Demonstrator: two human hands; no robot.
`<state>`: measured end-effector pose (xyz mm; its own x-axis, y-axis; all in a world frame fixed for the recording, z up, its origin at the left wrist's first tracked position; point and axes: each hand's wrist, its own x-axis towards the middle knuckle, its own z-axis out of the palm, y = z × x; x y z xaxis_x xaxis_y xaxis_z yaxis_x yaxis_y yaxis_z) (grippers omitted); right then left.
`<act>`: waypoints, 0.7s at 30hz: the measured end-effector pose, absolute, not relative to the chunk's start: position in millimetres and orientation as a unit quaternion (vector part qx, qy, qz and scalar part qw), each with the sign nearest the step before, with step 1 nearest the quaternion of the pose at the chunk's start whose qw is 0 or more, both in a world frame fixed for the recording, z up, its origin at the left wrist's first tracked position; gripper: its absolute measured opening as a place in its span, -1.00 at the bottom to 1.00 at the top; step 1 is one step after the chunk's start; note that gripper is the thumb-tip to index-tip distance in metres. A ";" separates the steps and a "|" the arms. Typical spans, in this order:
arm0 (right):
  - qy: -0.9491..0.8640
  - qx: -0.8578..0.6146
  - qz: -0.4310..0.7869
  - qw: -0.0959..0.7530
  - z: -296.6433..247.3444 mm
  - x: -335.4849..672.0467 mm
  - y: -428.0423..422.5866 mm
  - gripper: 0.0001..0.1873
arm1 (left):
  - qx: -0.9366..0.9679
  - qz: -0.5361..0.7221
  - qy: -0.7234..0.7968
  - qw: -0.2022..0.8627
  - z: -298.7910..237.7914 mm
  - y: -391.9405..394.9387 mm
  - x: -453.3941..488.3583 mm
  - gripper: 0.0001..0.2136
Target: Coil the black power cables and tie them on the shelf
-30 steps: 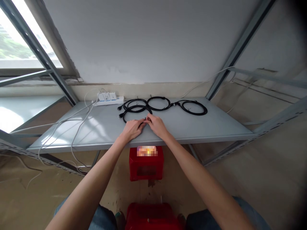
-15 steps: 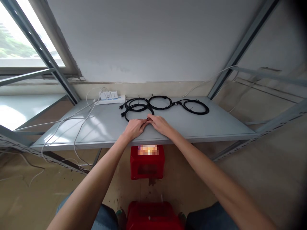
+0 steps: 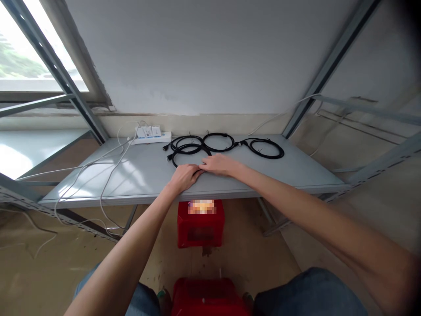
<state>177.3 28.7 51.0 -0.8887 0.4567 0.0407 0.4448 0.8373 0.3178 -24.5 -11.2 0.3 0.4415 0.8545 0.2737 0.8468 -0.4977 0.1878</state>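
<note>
A coiled black cable with a dark plug at its left end lies on the grey shelf. My left hand is closed on the near side of this coil, fingers bent and pinching. Against it, my right hand is closed at the same spot, with fingertips meeting the left ones. The fingers hide the part of the cable between them. Behind lie another black coil with a plug, a middle coil and a separate right coil, each with thin tie ends sticking up.
At the back left, a white power strip carries several white adapters, and white cords run over the shelf's front edge. Metal posts flank the shelf. Below stands a red stool; another red stool is nearer me.
My right forearm has swung outward to the right, and that hand has turned flatter over the coil. My left hand stays in place. The view has shifted slightly.
</note>
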 end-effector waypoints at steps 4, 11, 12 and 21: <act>0.962 0.177 0.202 0.042 54.6 176.1 29.4 -0.74 | 0.848 0.167 0.504 0.007 -0.4 -11.2 -24.6 -0.64; 0.958 0.199 0.193 0.079 61.8 172.6 29.1 -0.73 | 0.848 0.170 0.501 0.017 -0.8 -12.2 -23.9 -0.76; 0.954 0.217 0.190 0.080 61.4 172.7 28.0 -0.74 | 0.851 0.174 0.494 0.020 -0.7 -12.1 -24.1 -0.76; 0.931 0.342 0.125 -0.026 36.6 177.2 19.7 -0.80 | 0.851 0.186 0.489 0.038 -1.9 -10.5 -24.9 -0.67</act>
